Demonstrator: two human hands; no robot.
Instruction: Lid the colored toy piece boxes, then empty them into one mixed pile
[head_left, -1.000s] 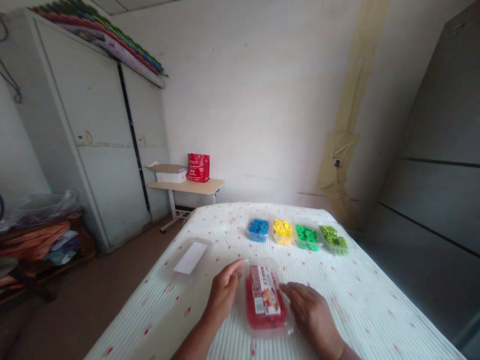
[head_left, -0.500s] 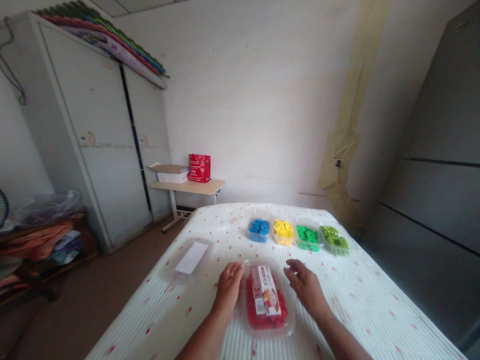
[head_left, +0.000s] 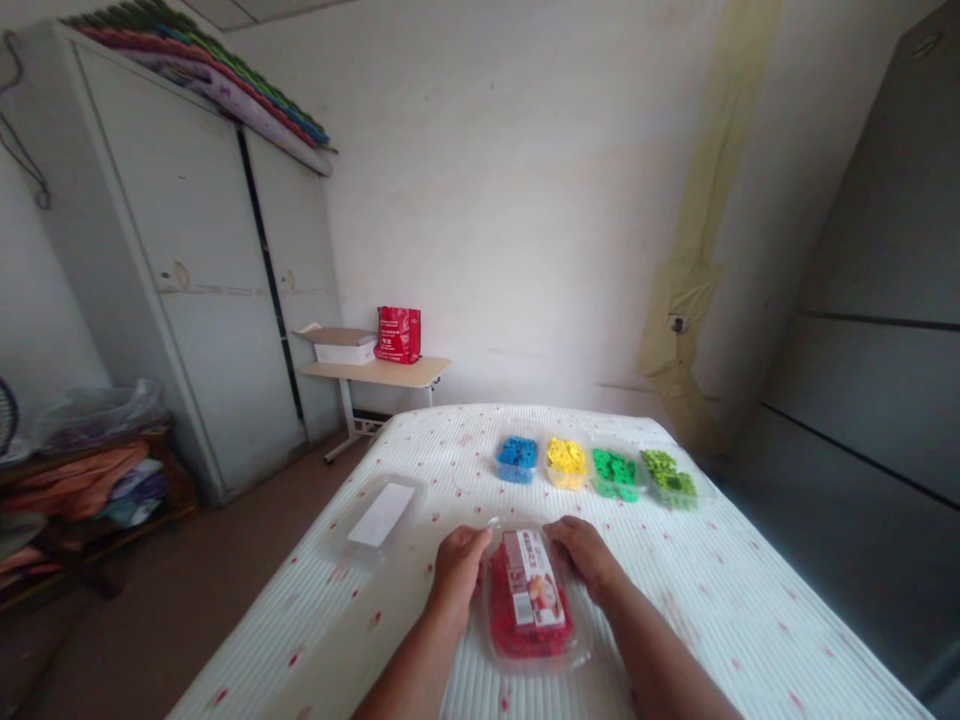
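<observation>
A clear plastic container (head_left: 525, 640) with red pieces inside lies in front of me, its lid bearing a printed label (head_left: 534, 580). My left hand (head_left: 458, 572) is closed on its far left corner, thumb on the lid's rim. My right hand (head_left: 587, 560) has its fingers bent over the far right corner, and its fingertips are partly hidden. The container rests on the table.
Farther back stand clear boxes of blue pieces (head_left: 517, 460), yellow pieces (head_left: 566, 464), green pieces (head_left: 616, 473) and lime-green pieces (head_left: 669, 480). A clear lid with a white label (head_left: 382, 515) lies on the left of the striped tablecloth (head_left: 322, 640).
My right hand has moved left, from beside the container onto its far right corner. My left hand stays at the left corner, and the container has hardly moved.
</observation>
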